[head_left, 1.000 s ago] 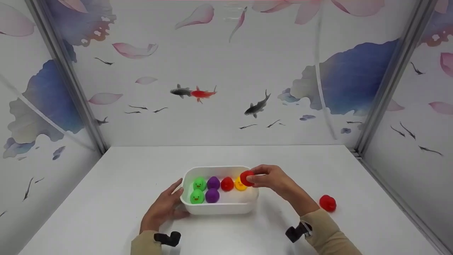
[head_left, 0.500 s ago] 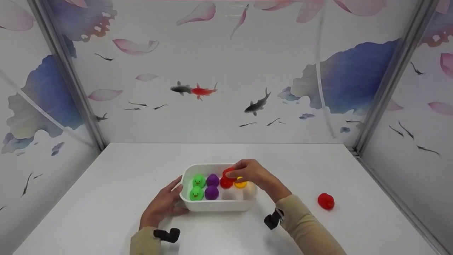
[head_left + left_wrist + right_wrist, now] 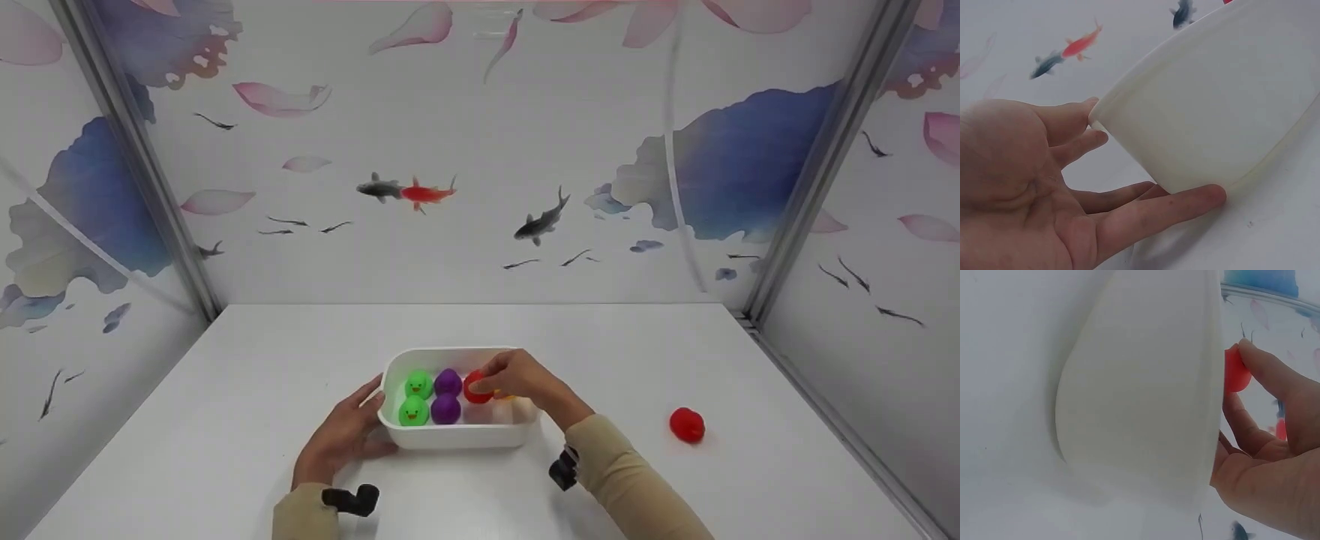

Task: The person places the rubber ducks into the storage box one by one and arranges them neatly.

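Observation:
My right hand (image 3: 529, 376) reaches over the right end of a white plastic tub (image 3: 457, 439) and pinches a red toy (image 3: 477, 386) in its fingertips. In the right wrist view the red toy (image 3: 1236, 370) shows beyond the rim, partly hidden. My left hand (image 3: 346, 431) touches the tub's left end with spread, fairly straight fingers (image 3: 1162, 219). Inside the tub stand two green toy ducks (image 3: 413, 411) at the left, with two purple toys (image 3: 446, 409) beside them. A yellow toy duck (image 3: 504, 394) is mostly hidden under my right hand. Another red toy beneath the held one is hidden.
A separate red toy (image 3: 687, 425) lies on the white table (image 3: 300, 345), to the right of the tub. Behind the table rises a white wall panel (image 3: 420, 270) printed with fish and petals, and metal posts (image 3: 810, 202) frame the corners.
My right hand has carried the red toy leftward past the yellow duck, then lowered it slightly over the spot of the other red toy. The left hand keeps its place at the tub.

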Demonstrator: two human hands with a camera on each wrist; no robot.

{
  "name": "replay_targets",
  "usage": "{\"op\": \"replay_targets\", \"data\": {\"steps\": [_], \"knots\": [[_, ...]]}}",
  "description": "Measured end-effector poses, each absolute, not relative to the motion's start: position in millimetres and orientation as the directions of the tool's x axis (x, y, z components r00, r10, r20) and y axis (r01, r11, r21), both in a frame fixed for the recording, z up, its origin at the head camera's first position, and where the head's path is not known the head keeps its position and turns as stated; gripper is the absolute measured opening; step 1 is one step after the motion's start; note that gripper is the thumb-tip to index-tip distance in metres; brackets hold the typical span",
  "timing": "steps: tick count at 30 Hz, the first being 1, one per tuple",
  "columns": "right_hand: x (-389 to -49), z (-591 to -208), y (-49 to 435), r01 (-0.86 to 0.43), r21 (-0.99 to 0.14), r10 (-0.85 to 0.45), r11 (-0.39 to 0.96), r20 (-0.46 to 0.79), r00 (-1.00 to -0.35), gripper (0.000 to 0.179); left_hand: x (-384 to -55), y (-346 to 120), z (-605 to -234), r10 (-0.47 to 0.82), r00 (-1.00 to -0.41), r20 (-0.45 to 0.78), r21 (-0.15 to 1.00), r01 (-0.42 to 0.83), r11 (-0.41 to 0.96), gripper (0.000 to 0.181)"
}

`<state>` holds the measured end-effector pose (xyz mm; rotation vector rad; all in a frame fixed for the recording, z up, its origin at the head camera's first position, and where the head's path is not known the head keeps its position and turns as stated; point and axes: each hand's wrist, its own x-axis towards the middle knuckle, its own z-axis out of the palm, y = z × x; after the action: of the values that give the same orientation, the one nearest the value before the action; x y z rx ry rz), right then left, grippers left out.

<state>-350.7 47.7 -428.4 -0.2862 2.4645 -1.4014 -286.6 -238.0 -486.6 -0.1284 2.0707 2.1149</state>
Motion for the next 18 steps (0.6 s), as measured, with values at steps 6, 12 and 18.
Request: {"op": "replay_targets", "data": {"steps": [6,12,18], "knots": [[-349,-436,49,-0.052,-0.844,-0.302,0.534,-0.133,-0.944,0.02,-286,-237,-487,0.062,-0.98,-0.188,0.982,-0.189,-0.009,0.059],[-350,-442,47,-0.059,-0.813,-0.293,0.579,-0.139,-0.946,0.019,-288,-238,-489,0.082,-0.979,-0.185,0.983,-0.186,-0.004,0.059],[-349,-445,42,-0.07,-0.781,-0.286,0.621,-0.143,-0.947,0.021,-288,-240,-488,0.09,-0.98,-0.176,0.984,-0.179,-0.02,0.06]]}}
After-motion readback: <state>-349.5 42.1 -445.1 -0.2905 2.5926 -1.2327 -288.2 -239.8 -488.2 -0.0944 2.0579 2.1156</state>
